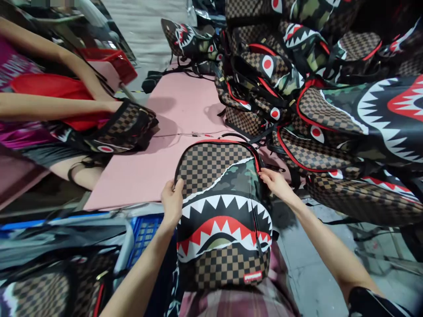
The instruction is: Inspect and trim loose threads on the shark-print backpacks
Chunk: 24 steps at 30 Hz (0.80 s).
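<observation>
Backpack (224,215), round-topped, brown-black checked leather-look, shark-mouth print: between both hands. Left hand (172,200): thumb and fingers clamped on side edge. Right hand (273,181): pinching opposite edge, far fingertips unclear. Advised: even, level tension.

Left forearm (142,268): bare, slanting up and inward from the lower edge.
Left hand (172,203): bare, upright, thumb raised, fingers curled in a grip.
Right forearm (322,233): bare, reaching diagonally up and left.
Right hand (275,182): bare, fingertips pinched, pointing left, slightly higher than the left hand.
</observation>
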Available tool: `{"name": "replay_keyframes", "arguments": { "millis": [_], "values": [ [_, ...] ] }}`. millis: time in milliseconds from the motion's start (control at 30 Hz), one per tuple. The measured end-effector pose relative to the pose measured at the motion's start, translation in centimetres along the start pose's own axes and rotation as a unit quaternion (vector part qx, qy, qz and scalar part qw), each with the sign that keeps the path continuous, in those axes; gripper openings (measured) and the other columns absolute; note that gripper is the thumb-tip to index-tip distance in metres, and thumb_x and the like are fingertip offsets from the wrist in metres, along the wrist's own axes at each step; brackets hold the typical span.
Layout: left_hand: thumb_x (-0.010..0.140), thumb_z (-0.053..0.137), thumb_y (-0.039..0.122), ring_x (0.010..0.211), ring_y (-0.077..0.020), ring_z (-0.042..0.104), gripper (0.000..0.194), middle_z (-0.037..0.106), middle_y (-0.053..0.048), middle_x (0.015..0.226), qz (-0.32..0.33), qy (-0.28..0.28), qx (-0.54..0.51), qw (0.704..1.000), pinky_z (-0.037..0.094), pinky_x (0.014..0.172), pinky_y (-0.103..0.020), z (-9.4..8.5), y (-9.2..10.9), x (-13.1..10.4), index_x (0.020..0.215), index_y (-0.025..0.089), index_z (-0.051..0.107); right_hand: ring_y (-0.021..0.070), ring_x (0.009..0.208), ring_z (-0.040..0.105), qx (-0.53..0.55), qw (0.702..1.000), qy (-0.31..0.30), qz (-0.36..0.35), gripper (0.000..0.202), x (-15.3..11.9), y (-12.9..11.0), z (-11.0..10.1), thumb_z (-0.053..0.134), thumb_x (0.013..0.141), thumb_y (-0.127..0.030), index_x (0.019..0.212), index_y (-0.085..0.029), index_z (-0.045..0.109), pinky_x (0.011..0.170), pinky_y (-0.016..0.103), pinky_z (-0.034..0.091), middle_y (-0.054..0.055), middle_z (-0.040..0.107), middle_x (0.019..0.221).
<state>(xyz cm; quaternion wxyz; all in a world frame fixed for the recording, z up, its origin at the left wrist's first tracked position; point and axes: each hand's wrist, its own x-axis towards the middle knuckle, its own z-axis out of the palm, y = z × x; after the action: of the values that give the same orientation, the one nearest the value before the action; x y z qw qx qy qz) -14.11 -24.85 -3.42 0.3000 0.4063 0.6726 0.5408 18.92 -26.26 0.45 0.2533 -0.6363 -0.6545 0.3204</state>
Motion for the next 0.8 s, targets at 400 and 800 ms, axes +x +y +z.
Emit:
{"name": "replay_keyframes", "arguments": {
  "millis": [400, 800],
  "values": [
    [0.064, 0.061, 0.037, 0.058, -0.0084, 0.050, 0.034, 0.051, 0.006, 0.068, 0.027, 0.102, -0.087, 0.991, 0.048, 0.061, -0.024, -1.7, -0.6, -0.9, 0.089, 0.016, 0.051, 0.0263, 0.085, 0.063, -0.217, 0.968, -0.123, -0.020, 0.041, -0.7, -0.6, -0.1, 0.031, 0.093, -0.034, 0.127, -0.013, 0.040, 0.069, 0.030, 0.040, 0.014, 0.067, 0.091],
    [0.066, 0.059, 0.032, 0.054, -0.0089, 0.050, 0.025, 0.054, 0.005, 0.064, -0.059, 0.056, -0.003, 0.997, 0.045, 0.054, -0.022, -0.6, -2.2, 2.6, 0.083, 0.016, 0.051, 0.0136, 0.066, 0.056, 0.000, 0.933, -0.348, -0.089, 0.013, 2.4, -0.8, -1.8, 0.047, 0.085, -0.028, 0.080, -0.017, 0.053, 0.055, 0.021, 0.040, 0.002, 0.064, 0.078]
  ]
}}
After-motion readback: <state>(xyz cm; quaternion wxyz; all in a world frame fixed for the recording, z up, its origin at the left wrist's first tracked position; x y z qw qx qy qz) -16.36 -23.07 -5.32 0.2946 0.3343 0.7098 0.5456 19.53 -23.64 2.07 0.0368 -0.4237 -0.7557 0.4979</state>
